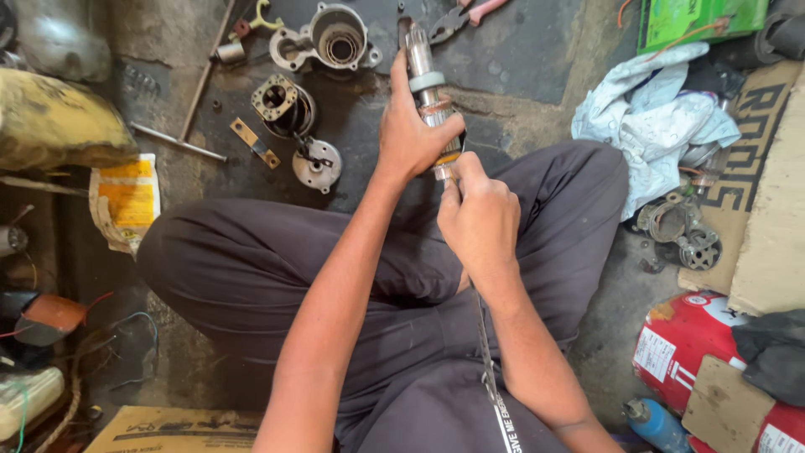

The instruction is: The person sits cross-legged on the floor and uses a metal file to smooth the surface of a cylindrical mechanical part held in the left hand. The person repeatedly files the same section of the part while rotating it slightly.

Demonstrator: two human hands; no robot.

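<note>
Dark trousers point(277, 268) over crossed legs fill the foreground, and above them our two forearms reach to a metal shaft point(422, 63) with windings, raised over the stained floor point(520, 59). Our left hand point(408, 134) is clenched round the middle of the shaft, its bright tip pointing away from us. Our right hand point(480, 214) is closed just below, at the near end, pinching something thin against the shaft; we cannot tell what it is.

On the floor beyond lie a round metal housing point(335, 35), a smaller ring-shaped part point(283, 105), a disc plate point(317, 164), a T-shaped rod point(178, 141) and pliers point(457, 17) with pink grips. A pale crumpled rag point(654, 117) lies to the right, near a red canister point(696, 344).

We judge the main risk to be slippage: only the left hand carries the shaft, so a hard push from the right could twist it loose and drop it on the loose parts. The thin item might also skid off and nick the fingers close beside it.
</note>
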